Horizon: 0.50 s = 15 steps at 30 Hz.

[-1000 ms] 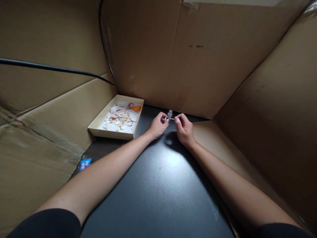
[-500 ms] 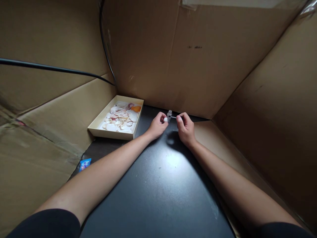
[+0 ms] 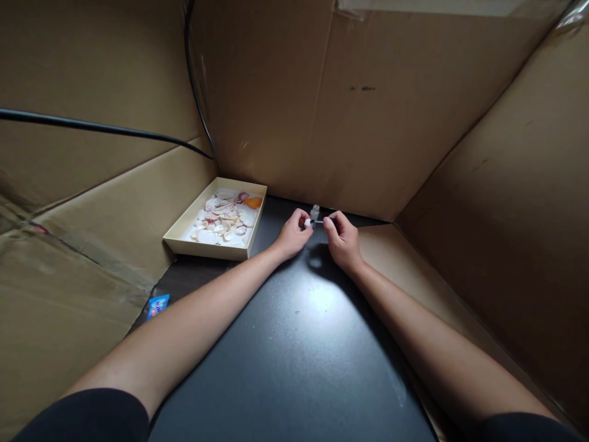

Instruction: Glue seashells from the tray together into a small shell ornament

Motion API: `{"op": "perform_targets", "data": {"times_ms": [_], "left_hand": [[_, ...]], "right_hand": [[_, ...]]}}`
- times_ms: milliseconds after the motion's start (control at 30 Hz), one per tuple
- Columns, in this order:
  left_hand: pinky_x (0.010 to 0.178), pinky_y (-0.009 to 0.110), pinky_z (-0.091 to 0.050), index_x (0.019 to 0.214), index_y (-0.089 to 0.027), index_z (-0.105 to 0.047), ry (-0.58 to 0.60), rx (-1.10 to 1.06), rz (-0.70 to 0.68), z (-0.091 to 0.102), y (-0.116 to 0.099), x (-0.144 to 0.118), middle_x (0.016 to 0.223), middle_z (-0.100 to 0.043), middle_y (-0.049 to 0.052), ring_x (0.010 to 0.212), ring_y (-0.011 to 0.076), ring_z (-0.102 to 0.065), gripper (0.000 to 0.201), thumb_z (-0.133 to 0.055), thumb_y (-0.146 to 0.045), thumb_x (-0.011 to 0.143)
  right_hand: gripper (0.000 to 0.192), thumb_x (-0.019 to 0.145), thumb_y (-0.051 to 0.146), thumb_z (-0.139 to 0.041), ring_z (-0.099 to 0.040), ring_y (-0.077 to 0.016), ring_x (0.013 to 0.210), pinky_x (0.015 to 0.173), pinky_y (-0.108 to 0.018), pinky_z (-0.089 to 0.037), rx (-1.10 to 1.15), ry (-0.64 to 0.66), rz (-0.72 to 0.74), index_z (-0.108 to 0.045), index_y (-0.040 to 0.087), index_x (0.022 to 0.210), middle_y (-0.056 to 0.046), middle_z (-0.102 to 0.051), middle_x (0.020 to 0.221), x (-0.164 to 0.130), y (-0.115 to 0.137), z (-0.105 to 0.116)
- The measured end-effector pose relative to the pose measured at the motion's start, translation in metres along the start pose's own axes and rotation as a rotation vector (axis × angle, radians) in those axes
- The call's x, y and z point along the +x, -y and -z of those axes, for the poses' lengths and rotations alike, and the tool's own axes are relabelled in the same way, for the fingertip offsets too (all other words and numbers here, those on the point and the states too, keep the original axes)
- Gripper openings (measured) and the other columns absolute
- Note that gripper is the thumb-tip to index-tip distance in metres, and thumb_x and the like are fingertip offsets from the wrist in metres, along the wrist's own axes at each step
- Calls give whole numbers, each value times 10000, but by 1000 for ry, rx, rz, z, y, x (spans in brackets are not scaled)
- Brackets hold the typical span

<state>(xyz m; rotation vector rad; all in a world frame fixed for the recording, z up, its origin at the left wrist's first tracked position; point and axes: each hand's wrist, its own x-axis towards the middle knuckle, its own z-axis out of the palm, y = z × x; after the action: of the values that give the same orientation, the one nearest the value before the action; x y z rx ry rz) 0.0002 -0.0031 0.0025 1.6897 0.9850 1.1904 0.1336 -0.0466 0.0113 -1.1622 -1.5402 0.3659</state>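
At the counter's far edge, our left hand (image 3: 291, 235) pinches a small white shell (image 3: 307, 223); our right hand (image 3: 343, 240) pinches a thin brush (image 3: 318, 220), tip touching it, beside a tiny clear bottle (image 3: 315, 212). The shell looks light and brittle: we judge an edge grip safest.

Makeshift craft corner, not a fitted workshop. Black tabletop (image 3: 294, 356) walled on three sides by plain corrugated cardboard sheets (image 3: 294, 104), creased and taped. Black cable (image 3: 101, 127) runs loose across the left panel. Shallow cream tray (image 3: 184, 242) of seashells sits at the back left. Small blue wrapper (image 3: 159, 304) lies at the table's edge.
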Motion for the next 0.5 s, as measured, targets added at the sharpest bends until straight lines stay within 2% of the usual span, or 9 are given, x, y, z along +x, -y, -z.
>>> {"op": "perform_targets", "data": {"times_ms": [167, 300, 500], "left_hand": [[617, 200, -329, 756, -170, -410, -3, 40, -3, 1, -1, -1, 678, -419, -56, 633, 78, -383, 161, -544, -80, 765], [605, 198, -320, 721, -169, -408, 24, 43, 0, 1, 0, -2, 661, -420, -56, 620, 77, -380, 159, -544, -95, 754], [592, 206, -303, 688, -167, -406, 44, 59, -14, 1, 2, -1, 643, -406, -52, 619, 83, -365, 159, -539, -102, 746]], "right_hand": [[283, 872, 425, -500, -356, -86, 551, 546, -217, -291, -24, 41, 30, -468, 188, 719, 46, -403, 588, -1, 1, 0], [299, 876, 439, -486, -358, -88, 554, 548, -219, -294, -13, -12, -5, -456, 190, 715, 45, -401, 585, 0, 0, 0], [292, 873, 437, -496, -361, -88, 554, 545, -219, -290, -13, 29, 15, -461, 191, 719, 43, -409, 590, 0, -2, -1]]}}
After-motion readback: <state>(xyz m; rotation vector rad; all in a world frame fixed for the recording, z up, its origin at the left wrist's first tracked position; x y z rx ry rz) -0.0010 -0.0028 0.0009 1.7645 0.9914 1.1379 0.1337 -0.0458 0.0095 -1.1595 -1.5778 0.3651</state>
